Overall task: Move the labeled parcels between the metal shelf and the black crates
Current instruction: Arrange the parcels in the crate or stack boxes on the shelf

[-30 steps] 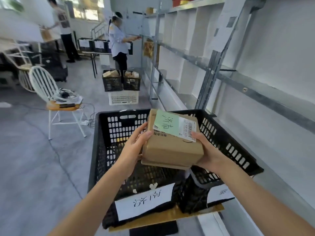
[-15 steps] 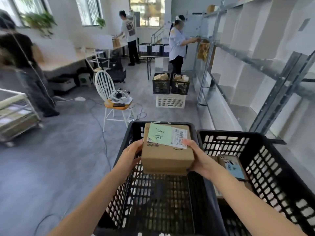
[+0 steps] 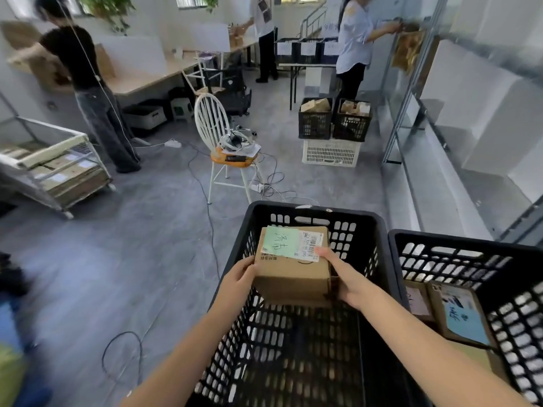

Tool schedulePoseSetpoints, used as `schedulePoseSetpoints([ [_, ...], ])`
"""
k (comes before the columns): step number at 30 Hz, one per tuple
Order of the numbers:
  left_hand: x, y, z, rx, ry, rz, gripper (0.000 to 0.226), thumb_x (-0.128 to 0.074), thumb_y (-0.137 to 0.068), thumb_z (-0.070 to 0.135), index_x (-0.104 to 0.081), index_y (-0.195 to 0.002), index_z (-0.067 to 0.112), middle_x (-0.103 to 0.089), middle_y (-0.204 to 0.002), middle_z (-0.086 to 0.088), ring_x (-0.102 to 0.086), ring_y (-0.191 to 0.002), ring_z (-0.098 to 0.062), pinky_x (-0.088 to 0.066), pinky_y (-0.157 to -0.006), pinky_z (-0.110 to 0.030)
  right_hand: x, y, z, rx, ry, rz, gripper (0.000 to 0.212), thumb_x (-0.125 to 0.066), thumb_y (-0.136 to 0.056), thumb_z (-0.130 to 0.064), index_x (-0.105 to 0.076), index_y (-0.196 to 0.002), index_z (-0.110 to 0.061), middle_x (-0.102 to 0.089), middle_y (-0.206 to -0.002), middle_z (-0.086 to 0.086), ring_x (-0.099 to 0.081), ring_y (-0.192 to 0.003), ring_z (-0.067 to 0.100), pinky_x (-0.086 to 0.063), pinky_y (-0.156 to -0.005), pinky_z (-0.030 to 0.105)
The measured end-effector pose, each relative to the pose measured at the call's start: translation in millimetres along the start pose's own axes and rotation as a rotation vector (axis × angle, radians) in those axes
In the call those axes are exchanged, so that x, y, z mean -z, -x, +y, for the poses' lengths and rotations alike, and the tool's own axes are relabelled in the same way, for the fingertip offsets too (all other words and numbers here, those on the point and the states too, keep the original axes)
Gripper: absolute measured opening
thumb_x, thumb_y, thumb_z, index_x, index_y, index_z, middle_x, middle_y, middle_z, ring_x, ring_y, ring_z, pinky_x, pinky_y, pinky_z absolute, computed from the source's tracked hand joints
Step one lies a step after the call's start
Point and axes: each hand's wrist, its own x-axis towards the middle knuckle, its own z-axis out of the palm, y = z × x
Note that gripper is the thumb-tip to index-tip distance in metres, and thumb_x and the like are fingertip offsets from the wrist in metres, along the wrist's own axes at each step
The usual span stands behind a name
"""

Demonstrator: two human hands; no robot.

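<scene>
Currently both hands are on one cardboard parcel [image 3: 291, 277]. The left hand [image 3: 238, 279] grips its left side, and the right hand [image 3: 349, 284] holds the right side with a fingertip up on the top face. The hands are set just as wide as the box.

Parcel position: inside the walls of the near black crate [image 3: 311, 212], close to that crate's far edge and roughly midway between its left and right edges. Cannot tell whether the box touches the crate bottom. The top face carries a green label [image 3: 279, 242] with handwritten characters. A white barcode sticker [image 3: 311, 249] sits beside it, and the right fingertip touches its corner.

A second black crate [image 3: 458, 242] sits just beside the first, to the right. It holds flat parcels, one with a blue label [image 3: 464, 318], lying against the near-left part of its floor.

The metal shelf [image 3: 417, 118] runs along the right side of the room, with pale dividers between its bays.

Further off on the grey floor:
- A white chair [image 3: 211, 121] has cables and gear on its seat.
- Two more black crates [image 3: 316, 124] with parcels sit on a white crate [image 3: 330, 152].
- A person in a pale blue shirt [image 3: 352, 39] reaches toward the shelf.
- A person in a black top [image 3: 73, 54] stands at far left beside a tilted cart [image 3: 53, 168].
</scene>
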Motion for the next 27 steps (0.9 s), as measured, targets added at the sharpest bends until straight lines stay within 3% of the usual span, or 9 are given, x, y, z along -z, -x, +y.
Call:
schedulePoseSetpoints([
  [4,-13,-32,-1,0.085,0.049,-0.038,0.025,-0.049,-0.101,0.03,-0.055,-0.125,0.034,-0.059,-0.114,0.02,-0.053,-0.098,0.007,-0.039,-0.069,-0.009,5,-33,8,-0.012,-0.009,0.033,0.07,-0.08,-0.061,-0.062,-0.072,-0.116,-0.018,-0.077,-0.108,0.008,-0.071,-0.106,0.026,-0.055,-0.091,0.039],
  [8,-26,-60,-6,0.148,0.018,-0.001,0.053,-0.049,-0.1,0.033,-0.037,-0.15,0.02,-0.052,-0.137,0.003,-0.052,-0.12,-0.013,-0.049,-0.096,-0.031,3,-68,6,-0.056,0.044,0.072,0.073,-0.079,-0.061,-0.063,-0.071,-0.117,-0.016,-0.077,-0.108,0.01,-0.07,-0.108,0.029,-0.054,-0.097,0.043],
  [12,-37,-79,-12,0.209,-0.019,-0.006,0.054,-0.048,-0.098,0.036,-0.034,-0.149,0.023,-0.052,-0.134,0.005,-0.051,-0.109,-0.009,-0.042,-0.071,-0.017,6,-96,18,-0.03,0.04,0.084,0.073,-0.076,-0.068,-0.057,-0.065,-0.127,-0.016,-0.077,-0.11,0.007,-0.071,-0.106,0.025,-0.055,-0.09,0.037],
  [16,-47,-86,-17,0.203,-0.114,0.015,0.063,-0.049,-0.099,0.032,-0.023,-0.155,0.022,-0.043,-0.147,0.0,-0.053,-0.122,-0.018,-0.052,-0.093,-0.031,9,-114,37,-0.038,-0.009,0.051,0.071,-0.075,-0.072,-0.056,-0.063,-0.131,-0.018,-0.074,-0.117,0.008,-0.071,-0.109,0.023,-0.053,-0.097,0.039],
  [18,-53,-82,-22,0.17,-0.204,-0.019,0.069,-0.051,-0.099,0.027,-0.015,-0.157,0.02,-0.029,-0.158,-0.001,-0.043,-0.134,-0.015,-0.045,-0.104,-0.028,7,-119,42,-0.033,-0.006,0.063,0.075,-0.075,-0.069,-0.056,-0.061,-0.132,-0.018,-0.075,-0.116,0.007,-0.07,-0.111,0.024,-0.05,-0.102,0.042],
  [20,-59,-77,-26,0.127,-0.22,-0.073,0.068,-0.053,-0.098,0.02,-0.016,-0.156,0.02,-0.025,-0.159,0.001,-0.034,-0.128,0.0,-0.038,-0.095,-0.006,3,-122,46,-0.018,0.011,0.08,0.079,-0.076,-0.066,-0.057,-0.059,-0.134,-0.02,-0.075,-0.115,0.005,-0.069,-0.111,0.024,-0.049,-0.104,0.043],
  [22,-63,-78,-26,0.128,-0.2,-0.103,0.066,-0.053,-0.099,0.017,-0.019,-0.155,0.018,-0.029,-0.155,0.003,-0.03,-0.116,0.005,-0.034,-0.067,0.009,-3,-124,52,0.002,0.018,0.104,0.084,-0.077,-0.062,-0.061,-0.059,-0.134,-0.022,-0.076,-0.114,0.002,-0.069,-0.112,0.023,-0.048,-0.106,0.045],
  [25,-62,-87,-23,0.126,-0.209,-0.1,0.066,-0.052,-0.099,0.017,-0.018,-0.156,0.015,-0.029,-0.157,-0.001,-0.036,-0.116,0.0,-0.04,-0.057,0.002,-7,-122,53,0.037,0.038,0.144,0.088,-0.077,-0.058,-0.065,-0.061,-0.133,-0.023,-0.076,-0.113,0.001,-0.069,-0.111,0.022,-0.049,-0.105,0.044],
  [27,-58,-91,-21,0.134,-0.221,-0.091,0.068,-0.052,-0.1,0.018,-0.015,-0.157,0.017,-0.025,-0.159,-0.001,-0.038,-0.123,-0.002,-0.043,-0.062,0.001,-7,-118,46,0.038,0.091,0.191,0.089,-0.077,-0.06,-0.062,-0.06,-0.135,-0.018,-0.075,-0.114,0.002,-0.069,-0.109,0.021,-0.051,-0.103,0.043],
])
